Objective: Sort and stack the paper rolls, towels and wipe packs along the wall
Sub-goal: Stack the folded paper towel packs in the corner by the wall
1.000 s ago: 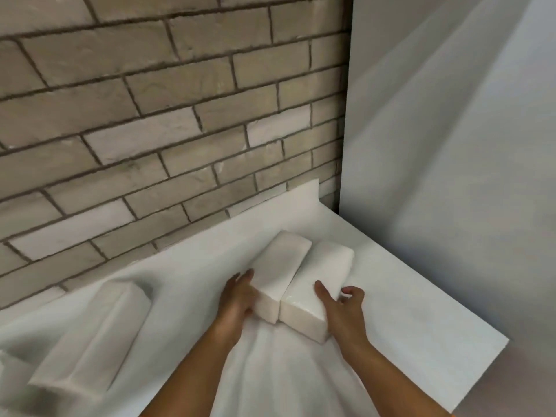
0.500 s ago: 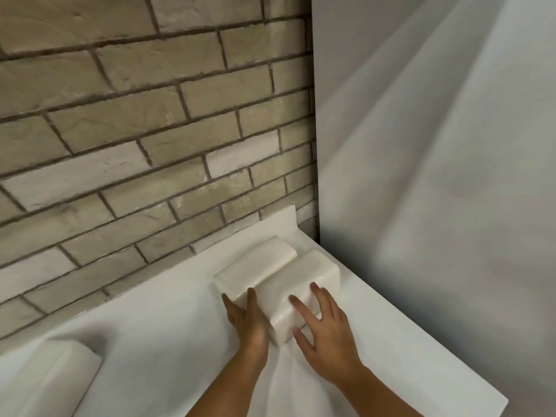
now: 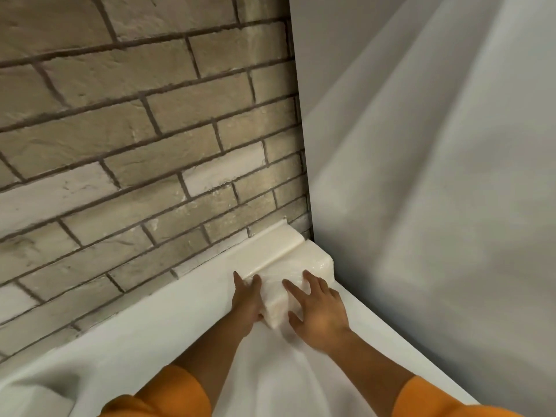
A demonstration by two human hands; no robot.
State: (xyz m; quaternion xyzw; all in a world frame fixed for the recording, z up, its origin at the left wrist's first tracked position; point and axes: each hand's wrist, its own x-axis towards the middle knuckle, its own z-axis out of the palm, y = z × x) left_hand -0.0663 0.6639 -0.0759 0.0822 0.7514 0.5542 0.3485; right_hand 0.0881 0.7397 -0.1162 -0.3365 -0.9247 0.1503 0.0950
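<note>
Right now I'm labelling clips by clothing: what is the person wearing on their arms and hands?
Both arms have orange sleeves pushed up, leaving the forearms bare. The left hand and right hand are bare: no gloves, rings, watch or bands are visible.

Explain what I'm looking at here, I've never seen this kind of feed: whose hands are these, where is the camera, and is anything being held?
There is no machine here. The one view comes from a camera worn on a person's head, looking forward and down at their own bare hands and orange sleeves. On the white surface lie two white wrapped packs side by side, tucked into the corner where the brick wall meets the grey panel. The far pack lies along the bricks; the near pack touches it. The left hand presses the packs' near end, and the right hand lies flat on the near pack. Nothing is lifted; both hands are open, pushing rather than gripping.
</note>
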